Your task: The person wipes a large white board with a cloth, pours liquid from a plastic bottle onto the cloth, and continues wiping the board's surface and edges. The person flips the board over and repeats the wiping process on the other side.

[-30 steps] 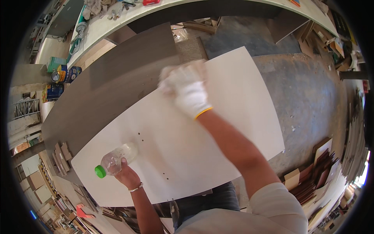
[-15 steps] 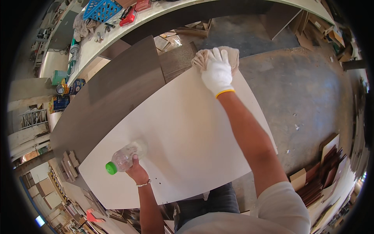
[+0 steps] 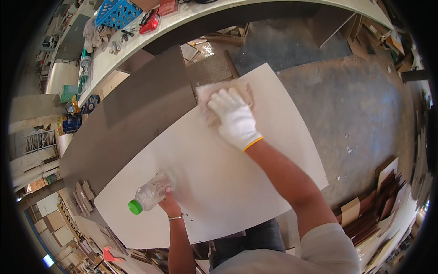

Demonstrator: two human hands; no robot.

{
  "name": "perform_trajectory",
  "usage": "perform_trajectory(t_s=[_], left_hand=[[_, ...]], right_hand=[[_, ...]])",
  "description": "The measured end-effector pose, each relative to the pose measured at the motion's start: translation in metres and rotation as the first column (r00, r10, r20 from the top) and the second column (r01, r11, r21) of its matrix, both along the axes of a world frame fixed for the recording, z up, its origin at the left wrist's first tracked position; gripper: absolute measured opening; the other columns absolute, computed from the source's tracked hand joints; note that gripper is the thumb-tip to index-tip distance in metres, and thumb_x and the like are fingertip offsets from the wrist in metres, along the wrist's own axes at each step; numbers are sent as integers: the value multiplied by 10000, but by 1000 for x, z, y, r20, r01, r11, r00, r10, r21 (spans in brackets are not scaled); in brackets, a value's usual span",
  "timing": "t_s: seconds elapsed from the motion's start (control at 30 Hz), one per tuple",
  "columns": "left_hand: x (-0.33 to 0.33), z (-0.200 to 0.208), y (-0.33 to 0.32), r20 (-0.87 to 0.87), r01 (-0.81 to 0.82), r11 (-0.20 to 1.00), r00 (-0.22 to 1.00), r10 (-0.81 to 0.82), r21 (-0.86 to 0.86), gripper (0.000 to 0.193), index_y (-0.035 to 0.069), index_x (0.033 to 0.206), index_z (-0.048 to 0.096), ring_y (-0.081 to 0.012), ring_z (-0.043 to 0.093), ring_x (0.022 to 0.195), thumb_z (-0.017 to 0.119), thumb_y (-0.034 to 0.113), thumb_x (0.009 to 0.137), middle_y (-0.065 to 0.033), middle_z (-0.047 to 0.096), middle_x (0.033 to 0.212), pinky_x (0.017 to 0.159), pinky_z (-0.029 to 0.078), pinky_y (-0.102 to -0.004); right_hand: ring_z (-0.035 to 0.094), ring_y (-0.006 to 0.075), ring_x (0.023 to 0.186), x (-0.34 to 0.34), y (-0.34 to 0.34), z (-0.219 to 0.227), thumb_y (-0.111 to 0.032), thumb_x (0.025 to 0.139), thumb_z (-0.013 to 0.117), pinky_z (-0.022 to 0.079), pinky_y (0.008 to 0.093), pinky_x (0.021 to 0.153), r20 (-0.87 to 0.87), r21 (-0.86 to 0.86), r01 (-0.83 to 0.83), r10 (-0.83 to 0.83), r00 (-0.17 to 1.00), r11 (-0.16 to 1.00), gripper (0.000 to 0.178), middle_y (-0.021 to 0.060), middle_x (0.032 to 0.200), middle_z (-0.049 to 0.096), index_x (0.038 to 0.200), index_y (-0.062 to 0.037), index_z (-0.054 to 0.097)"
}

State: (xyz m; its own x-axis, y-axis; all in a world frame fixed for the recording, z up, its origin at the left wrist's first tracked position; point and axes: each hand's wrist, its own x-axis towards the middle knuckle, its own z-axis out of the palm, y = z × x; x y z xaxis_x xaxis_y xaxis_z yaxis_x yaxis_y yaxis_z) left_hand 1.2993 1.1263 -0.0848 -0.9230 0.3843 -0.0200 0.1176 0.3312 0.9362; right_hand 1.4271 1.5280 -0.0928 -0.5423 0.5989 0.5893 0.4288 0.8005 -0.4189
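A pale, smooth board (image 3: 283,137) lies in front of me. My right hand (image 3: 233,118), in a white knit glove with a yellow cuff, presses a beige cloth (image 3: 211,93) onto its far left edge; the cloth is smeared by motion. My bare left hand (image 3: 170,203), a bracelet at its wrist, grips a clear plastic bottle (image 3: 150,193) with a green cap (image 3: 135,207). The bottle is tilted over the board's near left part, cap toward the left. Most of the left fingers are hidden behind the bottle. Small dark holes (image 3: 191,220) show near the board's front edge.
A dark brown panel (image 3: 132,109) adjoins the board's left side. Beyond stands a long workbench (image 3: 102,64) with a blue plastic basket (image 3: 117,13), a red box (image 3: 149,23) and a rag (image 3: 96,37). Cut panels (image 3: 378,201) are stacked at the right on the concrete floor (image 3: 356,105).
My right hand has swept the cloth leftward and slightly nearer, uncovering the board's far corner. My left hand and the bottle have shifted a little right and nearer.
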Motion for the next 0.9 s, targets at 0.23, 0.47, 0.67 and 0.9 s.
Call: perform_trajectory(t_s=[0.23,0.47,0.67,0.9], left_hand=[[-6,-29,-8,-147,11,999,989,-5,36,847,-41,1490,454,-280,531,1365,769,467,890,-150,552,1480,1152,424,-420],[-3,-28,-1,-154,45,998,987,-37,52,983,-44,1540,368,-295,462,1429,782,542,869,-157,484,1548,1190,379,-428],[1,-27,4,-170,44,999,984,-47,-22,1029,-27,1547,389,-308,384,1490,720,670,866,-168,440,1581,1204,351,-454],[5,-26,1,-189,34,999,981,-35,-8,966,-28,1534,401,-320,400,1473,722,620,894,-168,458,1560,1192,359,-461]], right_hand=[[493,357,1267,32,46,16,-85,811,675,410,426,1094,425,-226,264,-149,893,938,422,117,1317,609,1233,-92,674],[433,331,1363,41,60,1,-69,806,648,376,409,1152,486,-194,285,-161,859,939,535,77,1467,538,1340,-99,627],[434,309,1364,40,61,15,-66,814,647,389,397,1141,478,-292,367,-198,856,883,545,65,1468,528,1356,-87,598],[473,349,1370,35,36,-17,-88,831,653,342,432,1199,356,-106,319,-264,896,942,567,153,1447,570,1396,-75,612]])
